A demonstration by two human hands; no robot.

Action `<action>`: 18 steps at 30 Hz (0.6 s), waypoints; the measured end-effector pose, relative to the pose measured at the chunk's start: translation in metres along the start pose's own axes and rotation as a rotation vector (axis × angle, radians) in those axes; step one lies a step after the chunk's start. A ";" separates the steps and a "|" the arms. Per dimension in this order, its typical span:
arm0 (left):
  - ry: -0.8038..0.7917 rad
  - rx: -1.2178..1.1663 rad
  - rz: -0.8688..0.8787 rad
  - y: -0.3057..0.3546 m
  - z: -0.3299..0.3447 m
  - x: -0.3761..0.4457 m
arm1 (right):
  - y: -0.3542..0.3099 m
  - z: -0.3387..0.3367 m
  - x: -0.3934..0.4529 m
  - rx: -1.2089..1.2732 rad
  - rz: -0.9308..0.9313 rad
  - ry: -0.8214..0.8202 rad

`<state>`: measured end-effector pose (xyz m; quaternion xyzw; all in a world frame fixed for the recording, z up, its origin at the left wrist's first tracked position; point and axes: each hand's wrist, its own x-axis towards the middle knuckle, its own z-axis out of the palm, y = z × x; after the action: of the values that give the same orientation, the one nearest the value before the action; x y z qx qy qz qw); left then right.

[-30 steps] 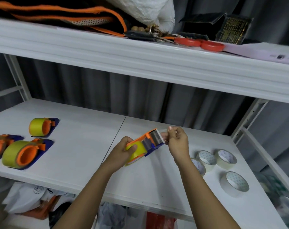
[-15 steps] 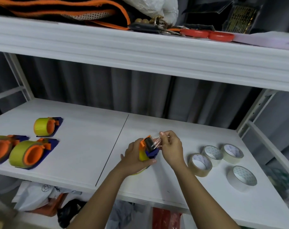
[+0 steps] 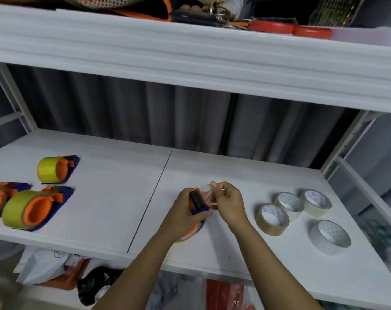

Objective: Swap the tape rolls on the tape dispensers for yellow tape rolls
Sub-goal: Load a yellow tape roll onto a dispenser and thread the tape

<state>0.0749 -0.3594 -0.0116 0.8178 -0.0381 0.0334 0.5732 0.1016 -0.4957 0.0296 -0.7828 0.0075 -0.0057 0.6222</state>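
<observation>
Your left grip (image 3: 185,211) clasps the dispenser (image 3: 198,201), now lowered to the shelf (image 3: 114,198) at six o'clock; your right grip (image 3: 228,201) pinches the tape end (image 3: 205,193), threading almost finished.

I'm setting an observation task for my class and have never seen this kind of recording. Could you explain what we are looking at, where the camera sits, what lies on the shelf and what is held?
No machine here: a person works bare-handed, filmed by a head-worn camera looking down. The left hand grips a tape dispenser loaded with yellow tape; the right hand pinches the tape end at its front. On the white shelf, three more yellow-loaded dispensers lie at left, and four loose pale tape rolls at right.
</observation>
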 end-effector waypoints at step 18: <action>-0.011 0.054 0.004 -0.004 -0.006 -0.006 | 0.027 0.004 0.003 0.207 0.433 -0.259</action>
<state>0.0692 -0.3527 -0.0140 0.8330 -0.0420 0.0313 0.5507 0.1046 -0.4980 0.0020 -0.6896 0.0945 0.2268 0.6812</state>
